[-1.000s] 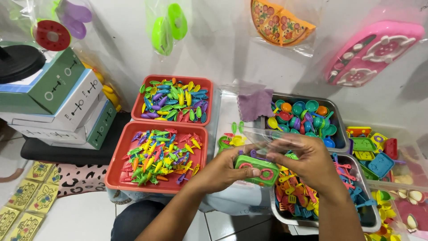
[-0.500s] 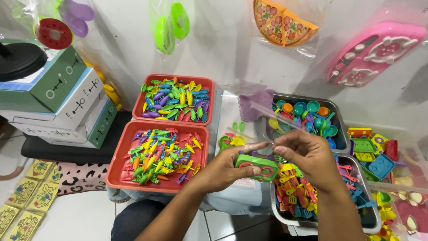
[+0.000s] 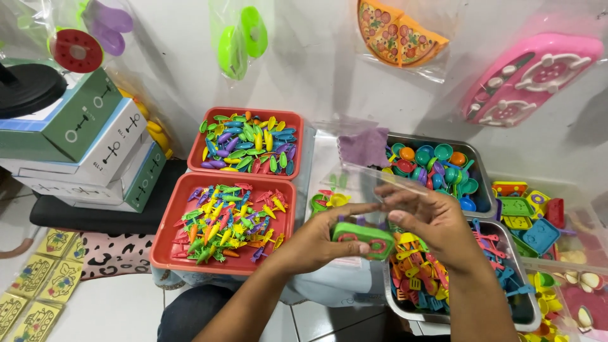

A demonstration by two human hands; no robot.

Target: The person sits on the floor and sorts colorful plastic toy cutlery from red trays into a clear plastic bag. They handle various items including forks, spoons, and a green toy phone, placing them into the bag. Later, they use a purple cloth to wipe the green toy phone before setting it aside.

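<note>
1. Head view: since a second ago the clear plastic bag (image 3: 373, 190) has risen from low over the toy to stand open between both hands.
2. Left hand (image 3: 316, 244) grips the green toy stove (image 3: 363, 239) from beneath.
3. Right hand (image 3: 430, 218) pinches the bag's rim.
4. The stove sits just below the bag's mouth, above the metal tray (image 3: 506, 316).

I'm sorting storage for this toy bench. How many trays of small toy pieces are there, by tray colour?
Red plastic trays: 2, the far one with spoon-like pieces, the near one with carrot-like pieces
Metal trays: 2, the far one with round pieces, the near one by the right hand
Total: 4
</note>
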